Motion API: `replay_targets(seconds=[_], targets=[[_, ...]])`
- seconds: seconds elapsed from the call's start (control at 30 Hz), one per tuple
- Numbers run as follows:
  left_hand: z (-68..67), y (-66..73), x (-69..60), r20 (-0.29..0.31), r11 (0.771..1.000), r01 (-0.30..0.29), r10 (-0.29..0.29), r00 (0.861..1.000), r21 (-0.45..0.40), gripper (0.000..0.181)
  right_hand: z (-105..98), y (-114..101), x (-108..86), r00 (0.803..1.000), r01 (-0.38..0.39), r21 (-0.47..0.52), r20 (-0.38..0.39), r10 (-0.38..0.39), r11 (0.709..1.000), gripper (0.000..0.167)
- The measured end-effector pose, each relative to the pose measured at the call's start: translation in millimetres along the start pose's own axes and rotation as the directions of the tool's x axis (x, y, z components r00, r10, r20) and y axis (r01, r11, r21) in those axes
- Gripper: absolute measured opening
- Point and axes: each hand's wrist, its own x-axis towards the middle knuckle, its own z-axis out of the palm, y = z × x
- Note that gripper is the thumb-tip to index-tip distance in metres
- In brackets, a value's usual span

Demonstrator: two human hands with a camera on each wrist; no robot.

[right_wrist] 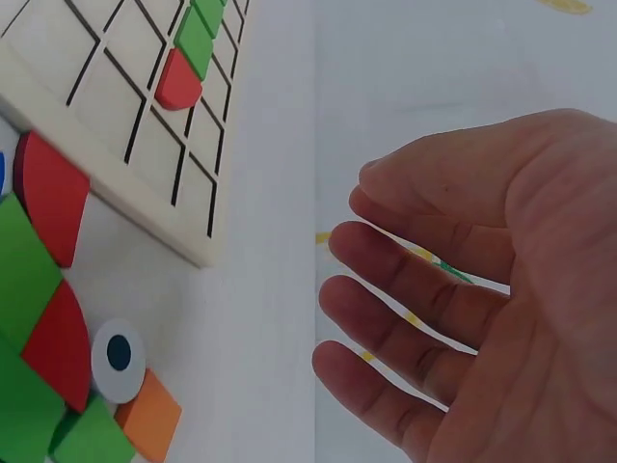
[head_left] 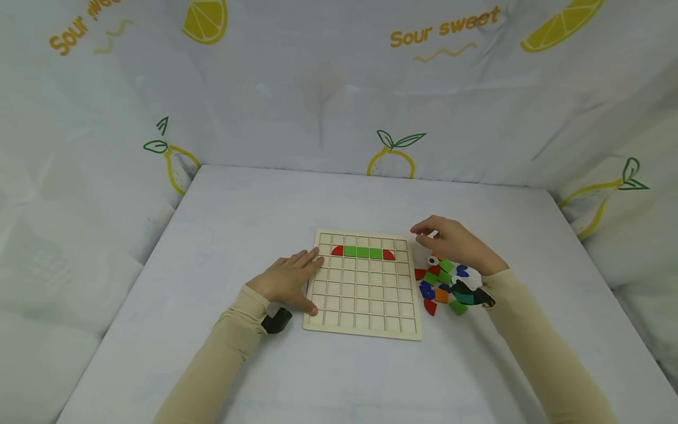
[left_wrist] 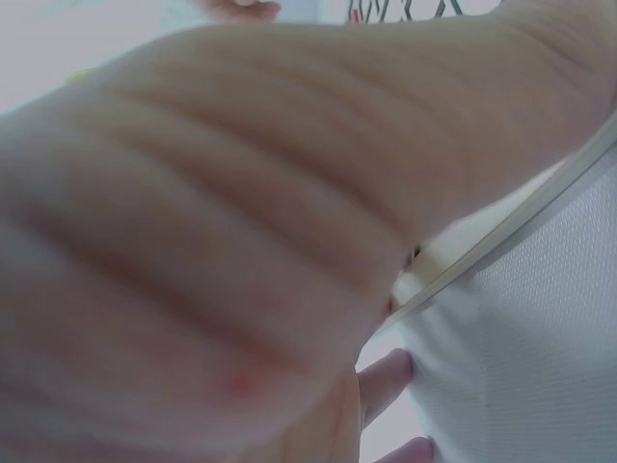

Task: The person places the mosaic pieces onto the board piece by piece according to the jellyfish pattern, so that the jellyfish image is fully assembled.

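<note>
A wooden grid board lies flat on the table. In one of its upper rows sit three green squares side by side, with a red quarter-round piece at the left end and another red quarter-round piece at the right. My left hand rests on the board's left edge, fingers spread; its palm fills most of the left wrist view. Just off the board's upper right corner hovers my right hand, fingers loosely bent, with nothing visible between them in the right wrist view.
Right of the board lies a loose pile of pieces, among them an orange square, blue pieces and a white disc with a dark centre. A white lemon-print cloth hangs behind the white table.
</note>
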Motion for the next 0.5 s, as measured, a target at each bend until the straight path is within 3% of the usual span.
replay_targets(seconds=[0.5], targets=[[1.0,-0.4,-0.2,0.001,1.000,0.002,-0.002,1.000,0.007,0.111,-2,35,-12.9,0.995,-0.098,-0.044,0.000,0.099,0.994,0.039]])
